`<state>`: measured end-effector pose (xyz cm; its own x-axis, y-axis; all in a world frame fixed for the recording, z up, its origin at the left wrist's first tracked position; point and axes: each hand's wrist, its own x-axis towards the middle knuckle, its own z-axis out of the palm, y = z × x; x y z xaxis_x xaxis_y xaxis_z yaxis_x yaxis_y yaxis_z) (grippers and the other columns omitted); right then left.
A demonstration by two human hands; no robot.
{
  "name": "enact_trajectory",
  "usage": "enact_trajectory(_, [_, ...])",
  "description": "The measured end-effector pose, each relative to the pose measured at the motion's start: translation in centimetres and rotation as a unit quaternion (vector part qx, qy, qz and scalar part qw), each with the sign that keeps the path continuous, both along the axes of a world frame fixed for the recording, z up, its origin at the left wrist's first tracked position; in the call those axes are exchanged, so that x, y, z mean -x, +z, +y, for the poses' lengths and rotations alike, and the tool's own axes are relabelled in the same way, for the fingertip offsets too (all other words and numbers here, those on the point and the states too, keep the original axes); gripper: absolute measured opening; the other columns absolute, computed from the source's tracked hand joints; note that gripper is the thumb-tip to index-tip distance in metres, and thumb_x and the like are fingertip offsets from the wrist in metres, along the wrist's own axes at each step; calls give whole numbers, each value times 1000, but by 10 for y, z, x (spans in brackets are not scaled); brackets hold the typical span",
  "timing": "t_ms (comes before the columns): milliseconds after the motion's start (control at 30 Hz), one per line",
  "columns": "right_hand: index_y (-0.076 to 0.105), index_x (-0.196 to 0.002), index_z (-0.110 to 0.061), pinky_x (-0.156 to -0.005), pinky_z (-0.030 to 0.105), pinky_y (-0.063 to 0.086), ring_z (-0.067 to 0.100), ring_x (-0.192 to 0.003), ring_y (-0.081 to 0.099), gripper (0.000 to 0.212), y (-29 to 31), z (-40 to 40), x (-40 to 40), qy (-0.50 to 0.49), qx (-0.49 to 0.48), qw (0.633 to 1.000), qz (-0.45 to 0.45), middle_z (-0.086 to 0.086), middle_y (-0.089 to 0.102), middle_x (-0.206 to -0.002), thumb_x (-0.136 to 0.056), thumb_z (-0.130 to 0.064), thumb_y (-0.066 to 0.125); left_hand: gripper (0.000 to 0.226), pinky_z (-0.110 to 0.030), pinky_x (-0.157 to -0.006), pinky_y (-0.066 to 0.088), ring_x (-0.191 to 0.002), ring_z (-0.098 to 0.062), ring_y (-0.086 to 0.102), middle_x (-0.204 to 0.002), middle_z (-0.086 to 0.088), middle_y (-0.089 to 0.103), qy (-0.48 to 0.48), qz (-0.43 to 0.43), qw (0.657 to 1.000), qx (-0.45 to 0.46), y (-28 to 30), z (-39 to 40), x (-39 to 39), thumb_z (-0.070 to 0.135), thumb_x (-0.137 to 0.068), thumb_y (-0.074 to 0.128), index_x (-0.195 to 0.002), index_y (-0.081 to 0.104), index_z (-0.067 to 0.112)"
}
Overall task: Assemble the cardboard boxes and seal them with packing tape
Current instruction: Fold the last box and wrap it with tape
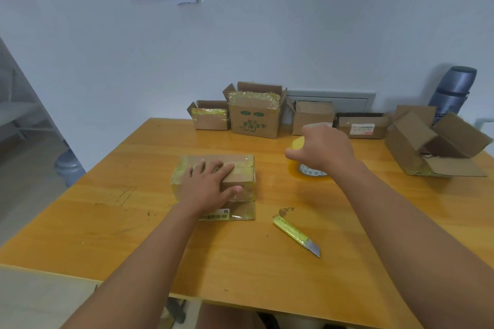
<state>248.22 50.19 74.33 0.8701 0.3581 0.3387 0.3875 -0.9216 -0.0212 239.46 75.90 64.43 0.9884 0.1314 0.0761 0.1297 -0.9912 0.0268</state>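
1. The step in hand looks like sealing: a small closed box point(216, 181) sits on the middle of the desk point(133, 208), with yellowish tape already showing on its top and left end.
2. The left hand point(211, 184) lies flat on top of this box, fingers straight and spread, thumb on the near edge, pressing the flaps down.
3. The right hand point(323, 149) hangs over the tape roll point(307, 168), which stands just right of the box. Its fingers are loosely spread and hold nothing; whether they touch the roll I cannot tell.
4. A knife point(296, 235) with a yellow handle lies nearer, to the right of the box, blade bare.
5. Along the far edge stand several open boxes point(254, 115), and one with loose flaps point(433, 144) sits far right; these appear not yet sealed.
6. The next move likely calls for gripping the roll, finding its free end, and drawing a strip over the seam while the left hand holds the box steady.
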Motion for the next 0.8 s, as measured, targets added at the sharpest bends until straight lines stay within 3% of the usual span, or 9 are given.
enact_trajectory(100, [55,-86,-19,-57,28,43,17,-76,55,49,5,6,3,4,5,1000,-1,-3,53,-75,-81,-68,55,81,-52,-121,12,-151,-29,11,-162,10,20,-3,-2,1000,2,0,0,-5,86,-80,18,-152,18,48])
enact_trajectory(233, [57,-87,-19,-58,27,47,15,-73,55,51,6,8,5,4,15,1000,-10,-2,56,-77,-81,-69,55,84,-53,-121,12,-151,-31,11,-162,9,20,2,0,1000,4,0,-1,-10,87,-78,15,-152,18,48])
enact_trajectory(433, [56,-89,-19,-54,26,37,16,-74,55,51,8,-2,12,9,10,1000,-9,0,59,-83,-81,-68,54,80,-55,-120,12,-150,-33,13,-163,6,20,10,2,1000,5,3,-6,-20,85,-83,18,-153,18,45])
enact_trajectory(700, [43,-69,-21,-51,25,29,13,-64,45,48,68,-15,36,20,-55,997,-45,-3,48,-69,-83,-64,59,80,-55,-121,12,-150,-34,13,-163,5,19,8,7,1000,4,5,-9,-21,84,-85,18,-154,17,43])
enact_trajectory(800, [54,-79,-15,-52,25,30,16,-66,47,49,81,-17,41,47,-85,994,-57,1,52,-72,-82,-63,60,81,-52,-121,13,-151,-32,13,-164,7,17,-2,6,1000,6,5,-17,-20,83,-86,20,-155,16,40])
